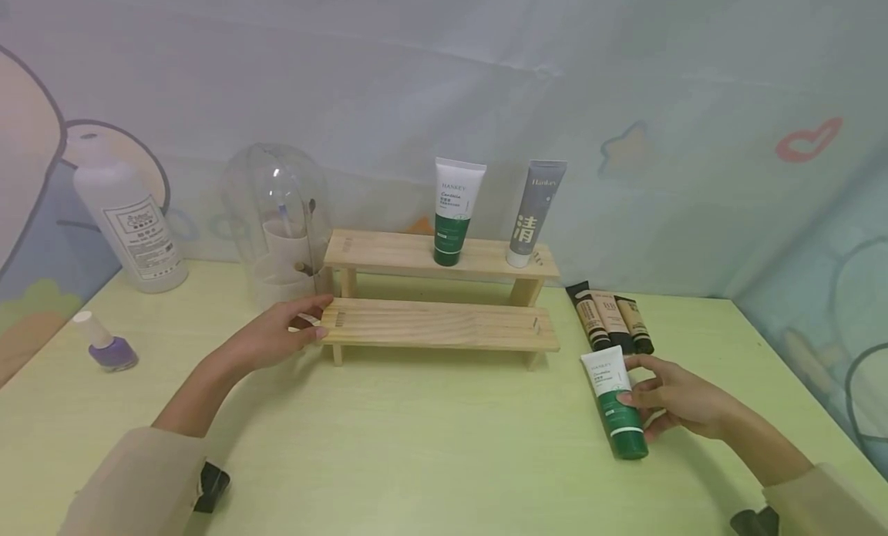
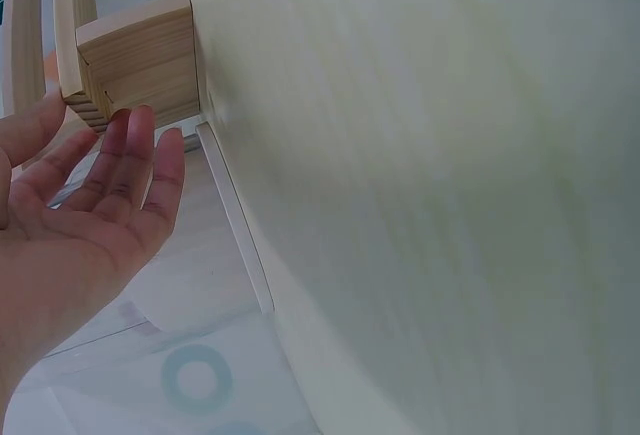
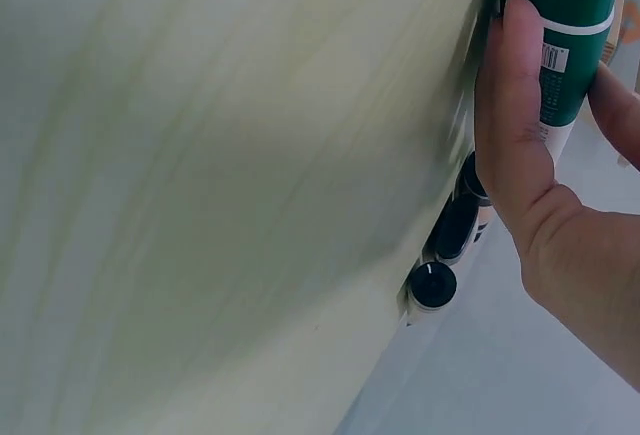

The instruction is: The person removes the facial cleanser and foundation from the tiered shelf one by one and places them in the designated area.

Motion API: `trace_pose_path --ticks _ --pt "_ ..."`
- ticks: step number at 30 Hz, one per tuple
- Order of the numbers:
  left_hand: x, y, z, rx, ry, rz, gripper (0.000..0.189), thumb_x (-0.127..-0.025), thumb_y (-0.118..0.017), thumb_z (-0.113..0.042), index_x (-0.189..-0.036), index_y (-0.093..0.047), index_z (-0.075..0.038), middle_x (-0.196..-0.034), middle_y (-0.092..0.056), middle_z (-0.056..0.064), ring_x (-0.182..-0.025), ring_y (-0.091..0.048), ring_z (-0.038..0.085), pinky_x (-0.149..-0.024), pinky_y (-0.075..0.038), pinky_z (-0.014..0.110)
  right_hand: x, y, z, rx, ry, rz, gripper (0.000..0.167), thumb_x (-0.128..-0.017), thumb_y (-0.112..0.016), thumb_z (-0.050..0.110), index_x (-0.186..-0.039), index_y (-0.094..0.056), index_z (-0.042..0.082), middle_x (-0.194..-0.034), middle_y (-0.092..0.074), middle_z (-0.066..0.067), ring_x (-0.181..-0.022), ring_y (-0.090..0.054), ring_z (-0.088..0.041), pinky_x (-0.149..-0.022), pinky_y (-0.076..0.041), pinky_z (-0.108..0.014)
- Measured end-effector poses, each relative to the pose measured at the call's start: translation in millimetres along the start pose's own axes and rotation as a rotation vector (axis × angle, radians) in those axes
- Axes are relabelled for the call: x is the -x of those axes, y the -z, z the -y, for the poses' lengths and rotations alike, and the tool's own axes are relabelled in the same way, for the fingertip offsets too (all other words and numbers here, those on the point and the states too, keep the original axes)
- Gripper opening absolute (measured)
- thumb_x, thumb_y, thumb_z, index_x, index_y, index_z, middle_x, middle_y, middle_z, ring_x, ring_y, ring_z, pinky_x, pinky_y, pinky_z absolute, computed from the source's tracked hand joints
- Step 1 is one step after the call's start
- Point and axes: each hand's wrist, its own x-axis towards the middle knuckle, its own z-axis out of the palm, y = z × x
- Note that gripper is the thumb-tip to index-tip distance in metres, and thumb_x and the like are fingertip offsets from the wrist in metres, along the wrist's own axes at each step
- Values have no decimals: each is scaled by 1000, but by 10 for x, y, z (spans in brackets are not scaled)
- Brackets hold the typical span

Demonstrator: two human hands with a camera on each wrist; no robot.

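My right hand (image 1: 683, 397) grips a white and green squeeze tube (image 1: 616, 405) by its side, cap end toward me. In the right wrist view, its fingers (image 3: 520, 105) lie along one side of the green part. My left hand (image 1: 277, 335) holds the left end of the lower board of a two-step wooden display stand (image 1: 444, 325), thumb at the front corner and a finger at the back. A matching white and green tube (image 1: 458, 212) and a grey tube (image 1: 534, 212) stand on their caps on the upper step.
Several small tubes (image 1: 610, 320) lie at the stand's right. To its left are a clear dome (image 1: 277, 189) over a white piece, a large white bottle (image 1: 132, 220) and a purple nail polish bottle (image 1: 114, 351). A printed cloth (image 1: 388, 96) hangs behind the table.
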Motion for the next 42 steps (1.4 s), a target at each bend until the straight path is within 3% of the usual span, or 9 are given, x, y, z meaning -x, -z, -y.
trace_pose_path --ticks 7,19,42 --pt "-3 6 -4 -5 -4 0 49 -93 -50 -5 -135 -32 12 -120 -44 29 -108 -48 40 -81 -46 41 -13 15 -15 1 -19 -5 72 -88 -62 18 -135 -13 -7 -94 -53 -15 -71 -58 -22 -61 -53 -37" --pt "-3 7 3 -11 -6 -1 49 -93 -50 -5 -135 -32 12 -120 -44 28 -107 -48 40 -82 -46 42 -3 48 -59 5 -26 -20 58 -92 -55 14 -131 -19 -10 -93 -52 -13 -72 -57 -21 -61 -52 -36" --pt "-1 4 2 -6 -3 5 49 -93 -50 -5 -135 -32 12 -121 -44 29 -107 -48 40 -82 -46 42 50 114 -107 9 -1 -57 62 -90 -59 15 -132 -21 -9 -99 -53 -15 -78 -58 -23 -64 -52 -40"
